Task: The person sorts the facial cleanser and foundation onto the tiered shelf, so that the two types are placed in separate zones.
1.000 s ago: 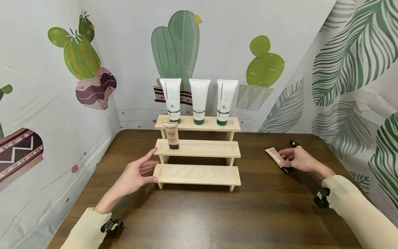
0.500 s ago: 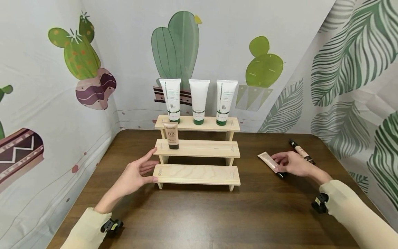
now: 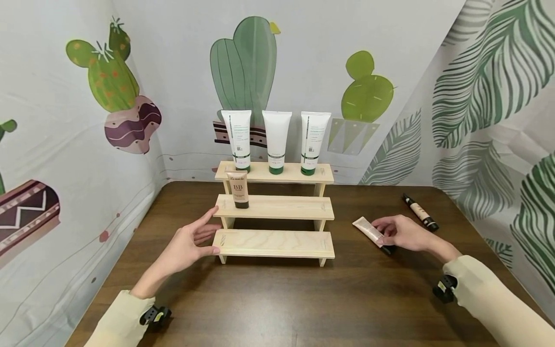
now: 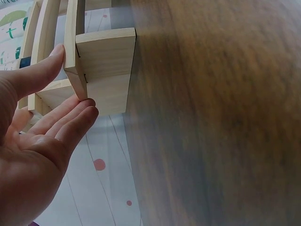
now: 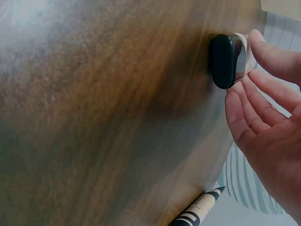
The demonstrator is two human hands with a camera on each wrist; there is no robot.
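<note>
My right hand (image 3: 403, 233) pinches a pale pink cream tube (image 3: 367, 230) between thumb and fingers near its black cap (image 5: 223, 61). The tube lies slanted, low over the table to the right of a three-tier wooden display stand (image 3: 273, 241). With extended fingers my left hand (image 3: 184, 248) touches the left end of that stand. Three white tubes (image 3: 277, 137) with green caps stand upright on the top tier. On the middle tier's left end stands a beige BB cream tube (image 3: 240, 190), cap down.
A beige tube with black ends and a pointed tip (image 3: 419, 212) lies on the brown table (image 3: 269, 303), behind and right of my right hand. A cloth (image 3: 182, 86) printed with cacti and leaves hangs behind the table.
My right hand has drawn the pale pink tube leftward and toward me, away from the pointed beige tube, which is now fully visible. The left hand has stayed at the stand.
</note>
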